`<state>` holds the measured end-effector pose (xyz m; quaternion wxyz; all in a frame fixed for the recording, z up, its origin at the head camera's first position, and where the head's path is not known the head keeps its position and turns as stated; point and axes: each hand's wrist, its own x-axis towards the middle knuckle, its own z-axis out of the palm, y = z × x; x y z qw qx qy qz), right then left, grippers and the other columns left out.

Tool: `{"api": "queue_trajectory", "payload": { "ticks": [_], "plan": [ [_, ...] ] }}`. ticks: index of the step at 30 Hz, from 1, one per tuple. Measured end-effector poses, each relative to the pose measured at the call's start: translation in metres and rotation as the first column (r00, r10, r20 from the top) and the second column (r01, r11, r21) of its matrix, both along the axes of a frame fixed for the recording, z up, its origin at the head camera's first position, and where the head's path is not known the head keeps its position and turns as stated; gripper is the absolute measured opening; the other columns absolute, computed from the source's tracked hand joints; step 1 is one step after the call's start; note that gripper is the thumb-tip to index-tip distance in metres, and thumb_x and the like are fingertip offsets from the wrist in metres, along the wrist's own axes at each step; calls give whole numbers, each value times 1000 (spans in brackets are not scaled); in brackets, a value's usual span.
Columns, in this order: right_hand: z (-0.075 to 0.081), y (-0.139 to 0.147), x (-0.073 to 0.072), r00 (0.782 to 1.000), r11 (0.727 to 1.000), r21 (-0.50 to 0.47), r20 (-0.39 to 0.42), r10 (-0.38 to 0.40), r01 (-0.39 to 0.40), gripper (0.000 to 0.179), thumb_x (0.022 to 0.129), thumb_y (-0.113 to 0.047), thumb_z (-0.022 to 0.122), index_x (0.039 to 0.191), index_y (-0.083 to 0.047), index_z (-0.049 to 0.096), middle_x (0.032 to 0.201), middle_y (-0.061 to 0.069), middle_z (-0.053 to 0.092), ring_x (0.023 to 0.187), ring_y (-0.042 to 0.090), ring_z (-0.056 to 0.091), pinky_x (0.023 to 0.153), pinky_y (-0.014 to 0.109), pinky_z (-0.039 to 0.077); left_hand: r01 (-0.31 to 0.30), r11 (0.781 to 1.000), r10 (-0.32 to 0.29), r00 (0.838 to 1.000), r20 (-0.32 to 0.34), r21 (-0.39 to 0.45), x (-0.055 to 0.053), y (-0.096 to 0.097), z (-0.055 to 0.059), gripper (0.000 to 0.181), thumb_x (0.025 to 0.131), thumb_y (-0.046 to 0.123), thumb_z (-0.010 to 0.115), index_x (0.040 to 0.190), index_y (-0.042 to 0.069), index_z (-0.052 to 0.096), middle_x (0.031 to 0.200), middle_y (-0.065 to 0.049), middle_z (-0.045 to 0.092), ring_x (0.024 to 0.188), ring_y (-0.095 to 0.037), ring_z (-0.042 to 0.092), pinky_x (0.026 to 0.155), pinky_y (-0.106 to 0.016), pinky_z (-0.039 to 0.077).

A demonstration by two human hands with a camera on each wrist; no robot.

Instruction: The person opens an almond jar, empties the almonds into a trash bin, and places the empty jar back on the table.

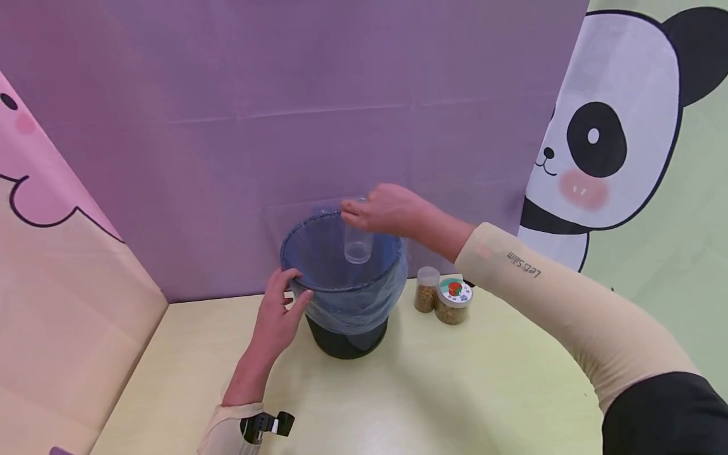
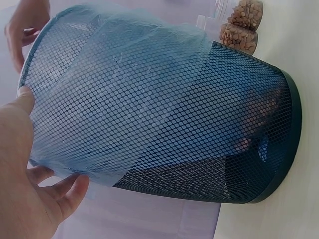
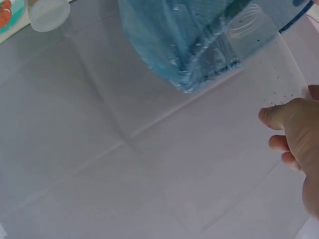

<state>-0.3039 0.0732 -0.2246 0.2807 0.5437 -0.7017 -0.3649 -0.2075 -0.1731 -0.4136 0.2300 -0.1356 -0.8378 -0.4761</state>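
A dark wire-mesh wastebasket (image 2: 239,144), lined with a thin blue plastic bag (image 1: 370,303), stands upright on the table. My left hand (image 1: 279,313) grips its near-left rim, the thumb and fingers bent around the bag-covered edge. In my right hand (image 1: 389,208) is a clear plastic cup (image 1: 358,246), pinched at its upper end. The cup hangs over the basket's mouth, its ringed lower end overlapping the opening in the head view. Small dark specks dot the cup's clear wall near my thumb in the right wrist view.
Right of the basket, a slim clear jar (image 1: 426,291) and a wider jar (image 1: 453,303) with a printed lid hold brown pieces. They sit close together on the pale table (image 1: 455,379). A purple cloth backdrop (image 1: 318,114) rises right behind the basket.
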Motion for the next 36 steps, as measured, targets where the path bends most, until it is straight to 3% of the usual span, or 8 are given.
{"api": "queue_trajectory", "payload": {
  "ticks": [5, 8, 12, 21, 27, 30, 36],
  "plan": [
    [-10, 22, -6, 992, 981, -187, 127, -19, 43, 40, 90, 7, 61, 127, -7, 56, 132, 10, 57, 43, 15, 30, 45, 27, 25, 1, 1000, -1, 1000, 7, -5, 0, 1, 0, 37, 97, 21, 63, 129, 14, 48, 149, -17, 31, 123, -34, 44, 87, -59, 45],
    [-15, 30, -6, 983, 963, -260, 180, -27, 74, 39, 90, 6, 61, 126, -8, 56, 130, 9, 58, 45, 18, 38, 45, 28, 23, -8, 1000, 8, 1000, 8, -11, -1, 0, 0, 37, 97, 21, 63, 130, 15, 48, 149, -17, 32, 123, -33, 44, 88, -58, 45],
    [-23, 39, -6, 968, 934, -328, 242, -64, 144, 39, 92, -1, 62, 130, -10, 56, 131, 9, 57, 51, 20, 48, 44, 29, 26, -10, 1000, 10, 1000, 2, -10, -2, 0, -2, 38, 96, 20, 63, 130, 15, 47, 149, -17, 32, 122, -33, 45, 87, -57, 45],
    [-39, 58, -2, 919, 847, -445, 377, -116, 289, 55, 84, -18, 77, 134, -11, 56, 133, 8, 57, 44, 17, 43, 41, 30, 37, -10, 1000, 10, 1000, -4, -21, -3, -1, -2, 39, 97, 21, 62, 132, 13, 47, 148, -17, 33, 119, -34, 46, 87, -58, 45],
    [-55, 72, 7, 885, 769, -542, 460, -65, 338, 60, 79, -23, 81, 133, -10, 58, 130, 9, 60, 45, 14, 46, 40, 28, 34, -6, 1000, 6, 1000, 3, -29, -2, -1, -4, 40, 98, 21, 61, 134, 10, 47, 148, -17, 32, 116, -33, 47, 86, -57, 45],
    [-65, 79, 12, 886, 729, -601, 464, -16, 328, 59, 77, -23, 83, 130, -10, 60, 127, 8, 62, 50, 15, 55, 40, 27, 35, 2, 999, -2, 1000, 4, -36, -1, -2, -5, 41, 97, 22, 61, 134, 11, 46, 149, -17, 31, 117, -33, 47, 86, -57, 45],
    [-79, 86, 19, 912, 663, -708, 399, 92, 243, 56, 74, -19, 84, 123, -8, 62, 120, 7, 65, 62, 18, 65, 40, 26, 36, 4, 999, -3, 1000, 13, -51, 1, -5, -3, 43, 98, 26, 60, 136, 13, 46, 151, -17, 30, 116, -35, 48, 87, -56, 45]
  ]
}}
